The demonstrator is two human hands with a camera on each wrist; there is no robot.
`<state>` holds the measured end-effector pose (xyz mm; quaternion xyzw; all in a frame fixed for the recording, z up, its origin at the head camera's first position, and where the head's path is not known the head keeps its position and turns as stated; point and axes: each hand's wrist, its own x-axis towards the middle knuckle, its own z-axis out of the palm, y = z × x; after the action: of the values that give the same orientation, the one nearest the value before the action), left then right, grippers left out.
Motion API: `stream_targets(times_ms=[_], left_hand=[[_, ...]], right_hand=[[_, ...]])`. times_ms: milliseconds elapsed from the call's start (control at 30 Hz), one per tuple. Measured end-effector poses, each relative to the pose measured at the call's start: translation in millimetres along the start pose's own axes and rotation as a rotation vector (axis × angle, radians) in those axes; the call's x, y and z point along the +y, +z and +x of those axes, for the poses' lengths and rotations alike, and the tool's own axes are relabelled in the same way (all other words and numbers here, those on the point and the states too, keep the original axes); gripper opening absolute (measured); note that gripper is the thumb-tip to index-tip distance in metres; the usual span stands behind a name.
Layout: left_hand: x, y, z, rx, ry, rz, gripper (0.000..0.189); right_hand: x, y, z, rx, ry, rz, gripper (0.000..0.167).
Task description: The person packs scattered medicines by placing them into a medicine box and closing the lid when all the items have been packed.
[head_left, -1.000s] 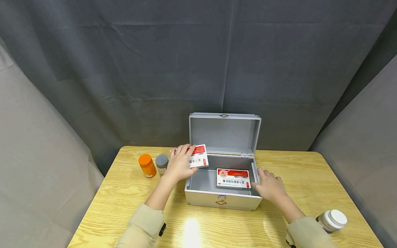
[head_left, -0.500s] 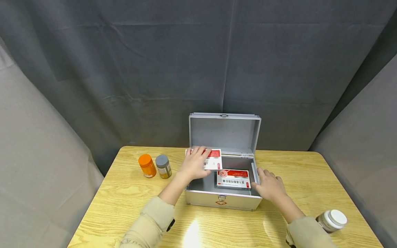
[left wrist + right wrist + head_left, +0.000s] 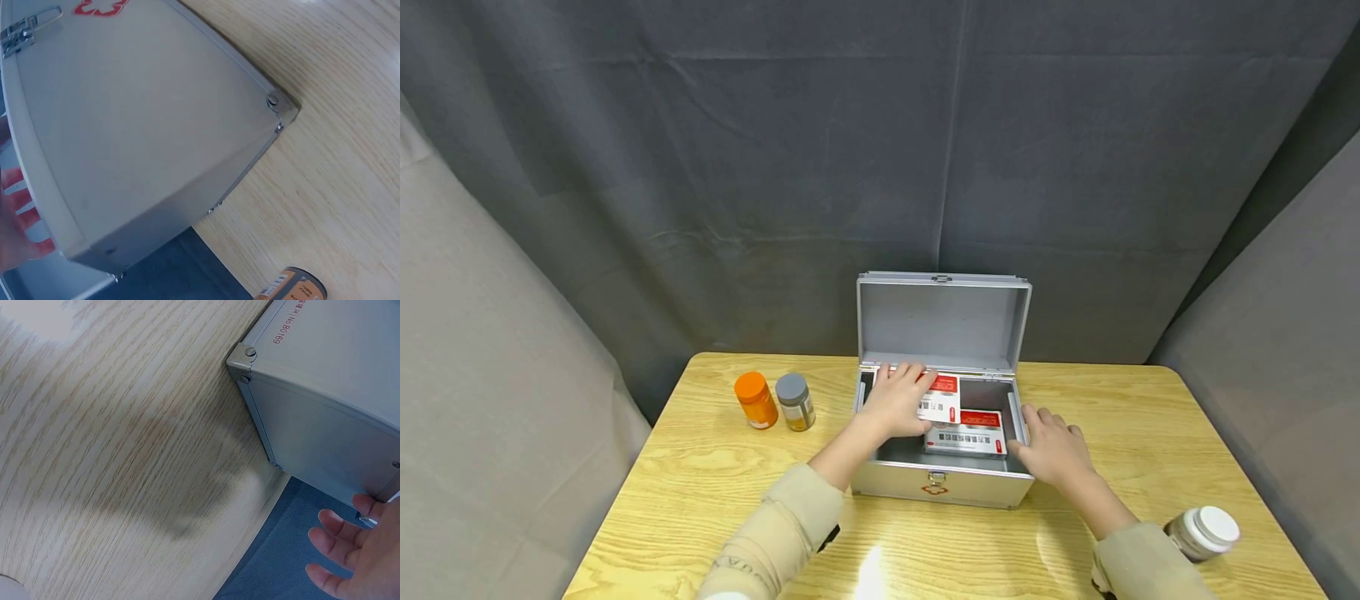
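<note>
My left hand [image 3: 895, 407] holds a red-and-white medicine box [image 3: 943, 403] from above, fingers over its far edge and thumb at its near side. This box is inside the mouth of an open silver first-aid case [image 3: 887, 477], partly overlapping a second, similar medicine box [image 3: 977, 442] lying within. My right hand [image 3: 1054, 448] rests on the case's right rim with loose fingers. In the right wrist view the fingers [image 3: 340, 549] are spread beside the case's corner. The left wrist view shows the left fingers [image 3: 19, 215] beyond the front rim; the held box is hidden there.
An orange-capped bottle [image 3: 756, 401] and a grey-capped bottle [image 3: 795, 402] stand left of the case on the wooden table [image 3: 700, 467]. A white-lidded jar [image 3: 1202, 534] is near the right front. The raised lid [image 3: 943, 325] stands before a dark curtain [image 3: 790, 167].
My left hand has carried the medicine box rightward and down, from the case's left edge into its opening, partly covering the second box. The right hand has stayed put.
</note>
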<state>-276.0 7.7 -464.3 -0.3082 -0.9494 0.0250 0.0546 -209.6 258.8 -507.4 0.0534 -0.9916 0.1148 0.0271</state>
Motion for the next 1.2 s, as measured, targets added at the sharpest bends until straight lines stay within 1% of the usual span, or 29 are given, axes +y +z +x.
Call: stream_targets(times_ms=[200,367,567,733,933,1200], left_hand=[[11.8,5.0,6.9,-0.047,0.035,0.024,0.081],[19.3,9.6,13.1,-0.087,0.050,0.044,0.082],[27.2,13.7,19.8,-0.100,0.065,0.076,0.082],[35.5,20.3,26.1,-0.102,0.079,0.096,0.082],[46.6,29.8,34.9,-0.107,0.072,0.100,0.081],[58.5,36.0,44.1,-0.138,0.060,0.108,0.081]], right_hand=[[-0.6,-0.6,-0.7,0.001,0.003,-0.002,0.063],[-1.4,-1.2,-0.9,-0.002,0.008,-0.001,0.064],[-2.4,-2.5,-1.6,-0.006,0.008,0.009,0.064],[-2.7,-2.4,-1.7,-0.008,0.014,0.008,0.065],[-1.6,-1.0,-1.3,-0.009,0.015,0.004,0.065],[-0.9,-0.5,0.6,-0.006,0.015,-0.002,0.064]])
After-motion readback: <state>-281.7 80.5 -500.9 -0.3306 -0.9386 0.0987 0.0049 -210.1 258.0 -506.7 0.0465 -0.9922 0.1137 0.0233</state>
